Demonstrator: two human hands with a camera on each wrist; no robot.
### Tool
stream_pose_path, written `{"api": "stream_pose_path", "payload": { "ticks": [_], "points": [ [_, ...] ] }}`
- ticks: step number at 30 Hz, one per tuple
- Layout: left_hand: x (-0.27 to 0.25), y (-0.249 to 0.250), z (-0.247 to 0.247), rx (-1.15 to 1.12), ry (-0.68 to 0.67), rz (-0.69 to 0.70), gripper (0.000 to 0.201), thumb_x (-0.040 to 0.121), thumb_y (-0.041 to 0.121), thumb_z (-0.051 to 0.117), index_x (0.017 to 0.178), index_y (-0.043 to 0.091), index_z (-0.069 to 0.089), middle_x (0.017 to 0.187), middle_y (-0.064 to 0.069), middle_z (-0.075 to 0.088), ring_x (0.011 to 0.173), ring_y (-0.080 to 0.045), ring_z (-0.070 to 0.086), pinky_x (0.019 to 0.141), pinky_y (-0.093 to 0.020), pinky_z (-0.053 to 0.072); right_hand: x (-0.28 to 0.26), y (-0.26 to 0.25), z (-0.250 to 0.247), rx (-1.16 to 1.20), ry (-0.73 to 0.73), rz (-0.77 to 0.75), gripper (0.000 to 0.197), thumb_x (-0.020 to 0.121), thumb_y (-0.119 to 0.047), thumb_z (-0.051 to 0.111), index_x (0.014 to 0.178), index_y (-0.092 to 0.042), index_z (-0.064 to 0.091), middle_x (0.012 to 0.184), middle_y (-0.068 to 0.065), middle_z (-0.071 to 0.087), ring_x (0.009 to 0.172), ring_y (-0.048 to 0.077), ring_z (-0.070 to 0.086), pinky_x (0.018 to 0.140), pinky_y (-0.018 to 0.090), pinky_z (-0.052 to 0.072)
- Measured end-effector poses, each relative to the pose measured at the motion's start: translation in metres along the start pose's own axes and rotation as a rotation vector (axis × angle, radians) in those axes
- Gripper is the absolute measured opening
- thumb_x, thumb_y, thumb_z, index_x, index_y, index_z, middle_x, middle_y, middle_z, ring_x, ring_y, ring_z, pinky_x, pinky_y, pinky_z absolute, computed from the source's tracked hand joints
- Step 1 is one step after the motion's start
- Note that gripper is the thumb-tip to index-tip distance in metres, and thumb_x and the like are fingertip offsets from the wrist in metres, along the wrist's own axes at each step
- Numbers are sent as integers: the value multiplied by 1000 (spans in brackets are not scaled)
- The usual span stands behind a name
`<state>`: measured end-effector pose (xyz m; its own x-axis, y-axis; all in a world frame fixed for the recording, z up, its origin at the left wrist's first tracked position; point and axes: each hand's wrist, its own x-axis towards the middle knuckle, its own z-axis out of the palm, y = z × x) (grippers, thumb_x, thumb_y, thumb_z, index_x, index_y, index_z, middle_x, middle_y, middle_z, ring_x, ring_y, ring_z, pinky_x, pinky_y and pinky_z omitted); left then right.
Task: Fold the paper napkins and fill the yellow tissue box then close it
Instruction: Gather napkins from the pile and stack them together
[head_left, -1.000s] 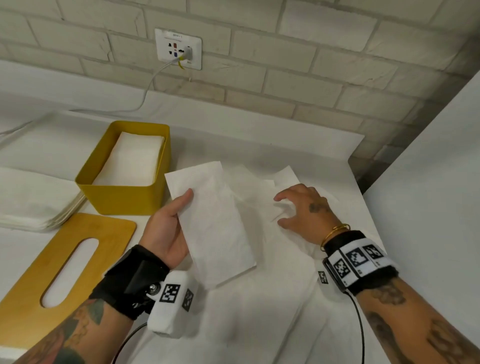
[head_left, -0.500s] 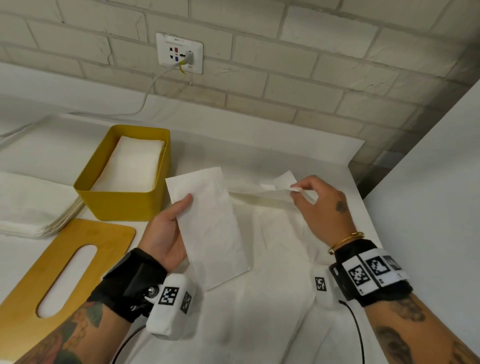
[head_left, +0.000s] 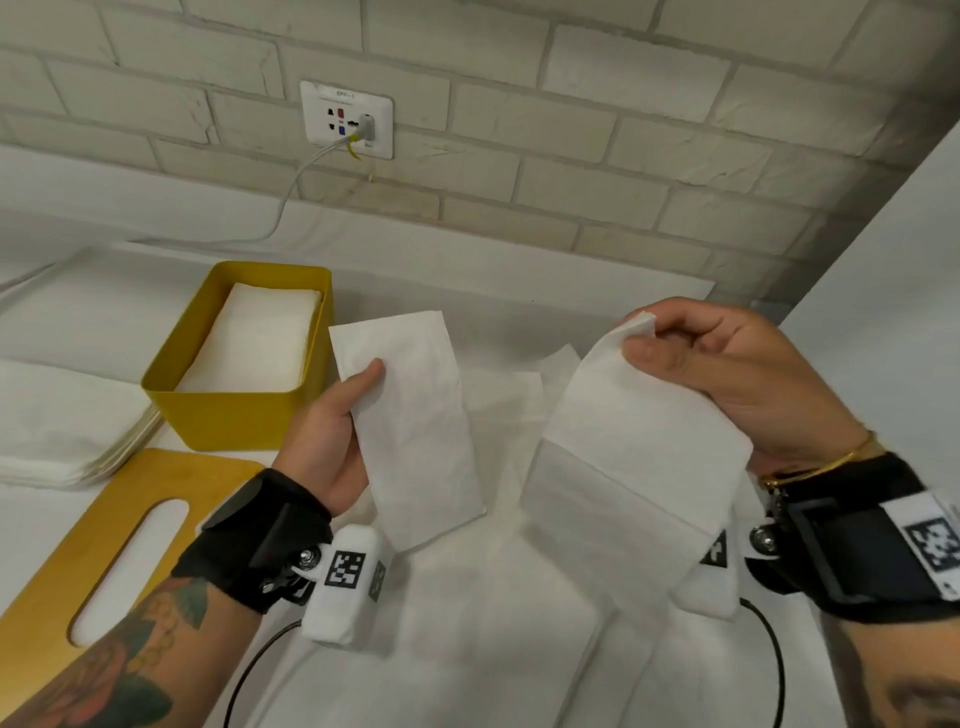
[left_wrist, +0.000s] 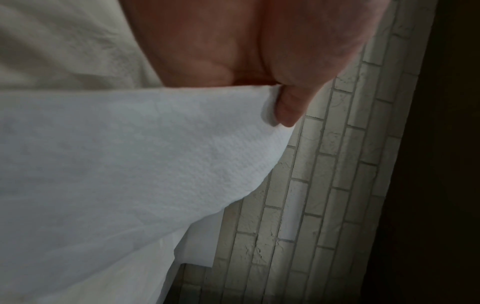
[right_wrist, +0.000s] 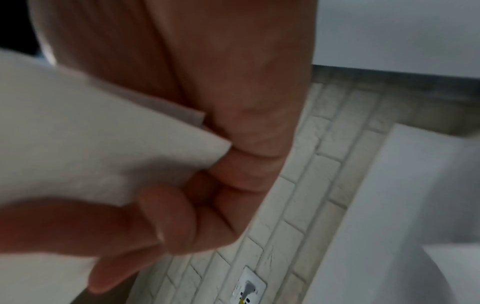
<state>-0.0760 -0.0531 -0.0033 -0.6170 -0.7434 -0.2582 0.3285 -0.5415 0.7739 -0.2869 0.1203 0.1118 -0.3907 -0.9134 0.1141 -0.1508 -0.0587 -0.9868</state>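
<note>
Only the head view shows the open yellow tissue box (head_left: 244, 395), left of the left hand (head_left: 332, 441), whose fingers grasp a folded white paper napkin (head_left: 415, 426). The right wrist view shows the right hand (right_wrist: 221, 164) fingers (right_wrist: 166, 222) pinching a corner of an unfolded white napkin (right_wrist: 78, 133).

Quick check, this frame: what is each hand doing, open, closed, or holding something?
Left hand: holds the folded napkin, thumb on top.
Right hand: pinches a corner of the unfolded napkin, lifted.

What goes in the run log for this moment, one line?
left hand: holds folded napkin | right hand: pinches second napkin corner | yellow tissue box: open, part-filled | lid: on table
</note>
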Motion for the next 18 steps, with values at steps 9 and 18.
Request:
{"api": "stream_pose_path", "payload": {
  "ticks": [9,18],
  "points": [
    [-6,-15,-7,57,8,-54,30,103,27,50,119,11,70,119,-11,74,107,-25,72,99,-42,50,13,105,-28,-295,93,361,19,86,-9,78,104,-9,73,99,5,79,91,19,74,84,24,55],
    [1,-22,-8,74,23,-80,30,104,27,50,121,10,68,117,-11,75,102,-23,74,90,-39,53,-14,129,-42,-330,93,593,62,68,-1,89,120,-24,62,120,4,66,105,26,69,88,46,61]
  ]
}}
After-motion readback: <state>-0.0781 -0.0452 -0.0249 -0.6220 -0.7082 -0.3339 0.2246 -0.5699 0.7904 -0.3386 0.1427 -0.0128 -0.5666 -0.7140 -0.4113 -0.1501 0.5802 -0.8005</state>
